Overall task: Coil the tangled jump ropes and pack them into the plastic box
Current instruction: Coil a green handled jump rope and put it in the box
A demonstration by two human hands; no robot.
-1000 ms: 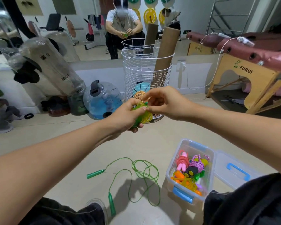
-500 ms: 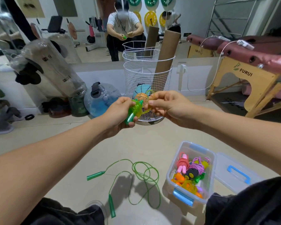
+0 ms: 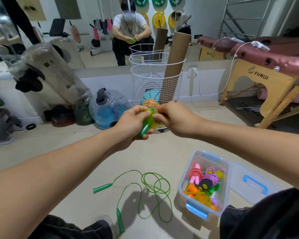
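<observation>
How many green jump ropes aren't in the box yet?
2: one green rope lies loose on the floor; another, coiled, is held between the left hand and right hand.

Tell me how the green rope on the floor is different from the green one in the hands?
The floor rope lies loose and sprawled in open loops; the held rope is bunched into a tight bundle. The floor rope is untouched, while the left hand grips the held rope and the right hand pinches its cord. The floor rope is darker green; the held rope looks brighter, yellow-green. Both have green handles and neither is in the plastic box yet.
</observation>
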